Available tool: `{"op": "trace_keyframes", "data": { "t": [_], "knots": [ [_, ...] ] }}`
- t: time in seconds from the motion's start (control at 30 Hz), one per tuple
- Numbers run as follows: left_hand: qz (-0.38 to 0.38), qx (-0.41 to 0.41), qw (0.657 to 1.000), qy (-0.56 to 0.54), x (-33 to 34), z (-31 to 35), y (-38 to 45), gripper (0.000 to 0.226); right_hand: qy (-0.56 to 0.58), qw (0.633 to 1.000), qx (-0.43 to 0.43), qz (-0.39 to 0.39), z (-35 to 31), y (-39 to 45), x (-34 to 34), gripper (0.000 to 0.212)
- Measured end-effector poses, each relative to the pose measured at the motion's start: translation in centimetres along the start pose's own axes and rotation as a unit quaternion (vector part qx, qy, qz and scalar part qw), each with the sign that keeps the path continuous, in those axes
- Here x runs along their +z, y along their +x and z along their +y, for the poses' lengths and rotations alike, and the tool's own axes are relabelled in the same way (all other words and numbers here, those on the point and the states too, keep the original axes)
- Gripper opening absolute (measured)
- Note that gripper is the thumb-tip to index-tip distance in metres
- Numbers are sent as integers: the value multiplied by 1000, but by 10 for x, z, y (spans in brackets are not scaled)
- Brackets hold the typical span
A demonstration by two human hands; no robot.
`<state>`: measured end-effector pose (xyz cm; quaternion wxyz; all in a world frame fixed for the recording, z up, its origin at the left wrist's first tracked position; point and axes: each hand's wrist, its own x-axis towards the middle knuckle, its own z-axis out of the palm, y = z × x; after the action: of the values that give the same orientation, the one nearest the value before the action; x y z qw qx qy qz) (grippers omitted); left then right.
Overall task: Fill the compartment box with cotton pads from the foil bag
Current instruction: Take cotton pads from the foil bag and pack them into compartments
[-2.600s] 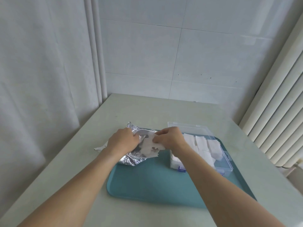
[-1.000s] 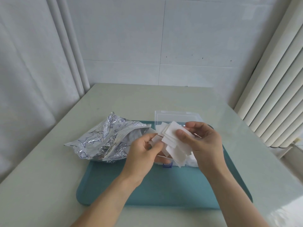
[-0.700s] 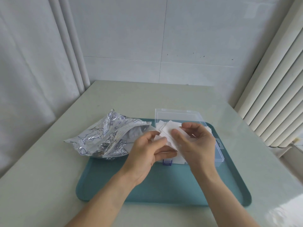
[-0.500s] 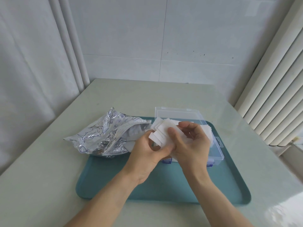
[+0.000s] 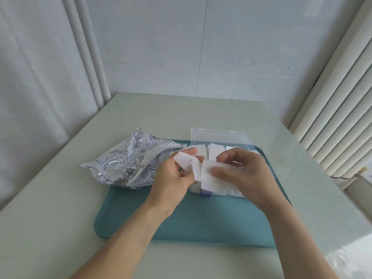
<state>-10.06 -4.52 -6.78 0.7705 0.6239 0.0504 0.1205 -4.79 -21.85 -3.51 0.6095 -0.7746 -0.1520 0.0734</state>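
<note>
Head view: both hands are raised just above the near edge of the clear compartment box (image 5: 221, 137), which sits with its lid open on a teal tray (image 5: 201, 222) on the tabletop (image 5: 201, 109). The right hand (image 5: 247, 174) has its fingers curled round a loose, fanned stack of cotton pads (image 5: 209, 174), thumb pressed on the top sheet. The left hand (image 5: 173, 182) pinches a single pad (image 5: 183, 159) between thumb and forefinger, drawn a little clear of the stack. More pads already lie in the box behind the hands; how full each compartment is cannot be told, since the hands hide the front row. The foil bag (image 5: 124, 162) lies open on its side, half on the tray's left edge, half on the tabletop.

The stack looks uneven and thin, so a slack grip could let sheets slide out onto the tray or across the dividers. Pulling one pad off may drag its neighbour along. Pads laid crooked could ride over a divider and stop the lid closing. The bag's mouth faces the hands, so a stray elbow could spill it.
</note>
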Motion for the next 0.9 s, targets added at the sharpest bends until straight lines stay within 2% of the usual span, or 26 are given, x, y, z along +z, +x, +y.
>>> {"op": "trace_keyframes", "data": {
  "t": [0.1,0.17,0.27,0.53,0.7,0.77,0.8,0.87,0.9],
  "knots": [
    [-7,14,1000,18,3,3,-3,42,-41,998,34,-32,1,-2,8,26],
    [-6,6,1000,6,4,5,-3,40,-52,997,28,-39,2,-3,11,24],
    [0,-27,998,-54,6,7,-2,25,-59,998,18,-14,2,-3,12,17],
    [67,-10,997,-45,11,1,-2,28,-76,997,-11,6,3,-4,15,16],
    [82,-45,991,-100,10,0,0,26,-120,990,-47,56,4,-6,17,12],
    [73,-48,989,-117,8,2,1,27,-84,995,-42,38,1,-6,15,8],
    [66,-47,989,-123,8,3,1,29,-32,999,-30,25,0,-6,13,7],
    [42,-42,991,-123,8,5,-1,33,81,997,1,3,-3,-7,6,16],
    [26,-40,992,-116,9,5,-2,34,95,995,9,-3,-4,-6,3,20]
  ]
}}
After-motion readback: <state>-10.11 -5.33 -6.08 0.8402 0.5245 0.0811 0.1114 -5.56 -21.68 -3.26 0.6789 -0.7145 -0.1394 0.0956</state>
